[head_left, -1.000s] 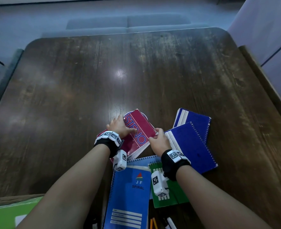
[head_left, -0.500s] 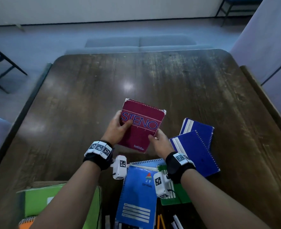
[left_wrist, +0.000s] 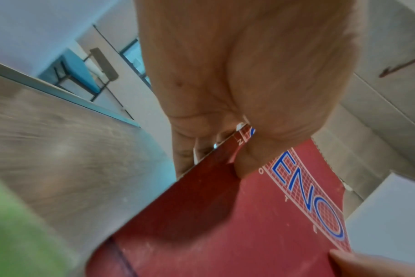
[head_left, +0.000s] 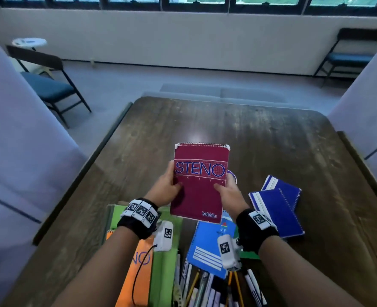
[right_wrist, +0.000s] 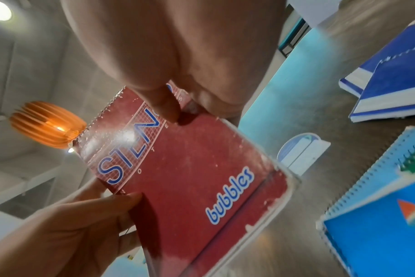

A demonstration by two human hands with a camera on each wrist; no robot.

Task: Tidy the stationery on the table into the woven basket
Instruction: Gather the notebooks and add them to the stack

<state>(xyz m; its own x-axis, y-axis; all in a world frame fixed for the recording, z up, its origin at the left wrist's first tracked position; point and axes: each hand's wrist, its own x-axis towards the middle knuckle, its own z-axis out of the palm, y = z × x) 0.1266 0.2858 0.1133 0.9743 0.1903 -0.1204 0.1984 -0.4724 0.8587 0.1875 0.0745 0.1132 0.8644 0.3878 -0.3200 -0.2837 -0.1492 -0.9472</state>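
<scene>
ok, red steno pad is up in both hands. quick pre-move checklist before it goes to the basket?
1. Left hand grip on the red STENO pad, thumb on cover: ok.
2. Right hand grip on its other edge: ok.
3. Pad lifted off the table: ok.
4. Woven basket located: cannot tell, not clearly in view.
5. Stationery remaining, blue notebooks and pens: not ok, still out.
</scene>
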